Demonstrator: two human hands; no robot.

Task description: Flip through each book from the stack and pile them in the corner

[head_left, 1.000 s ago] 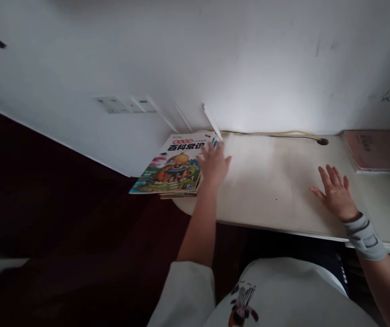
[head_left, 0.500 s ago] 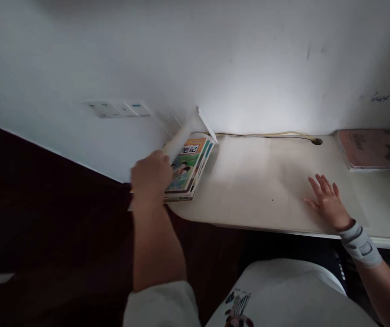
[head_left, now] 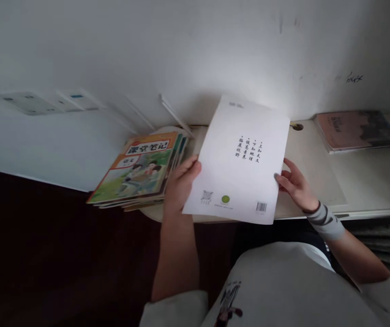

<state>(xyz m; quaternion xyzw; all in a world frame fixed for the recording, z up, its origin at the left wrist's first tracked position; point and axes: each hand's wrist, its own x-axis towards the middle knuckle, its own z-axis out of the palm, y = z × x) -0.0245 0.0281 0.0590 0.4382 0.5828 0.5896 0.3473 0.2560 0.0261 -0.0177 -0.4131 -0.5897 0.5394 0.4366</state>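
Both hands hold a thin softcover book (head_left: 239, 159) up over the desk, its white back cover facing me, with printed lines of Chinese text, a QR code and a barcode. My left hand (head_left: 182, 184) grips its left edge, and my right hand (head_left: 293, 184) grips its right edge. Just left of my left hand, a stack of books (head_left: 140, 170) rests on the rounded desk end, topped by a green and orange 课堂笔记 cover. A grey brace wraps my right wrist.
A pink book (head_left: 355, 131) lies at the desk's far right, by a round cable hole (head_left: 297, 127). White wall rises behind the cream desk (head_left: 317, 181), with pale wall plates (head_left: 29, 103) at left. Dark floor lies below the desk's left end.
The colourful top book has gone from the stack, and the 课堂笔记 cover now shows on top. My hands have come together on a white-backed book, and the view has shifted.
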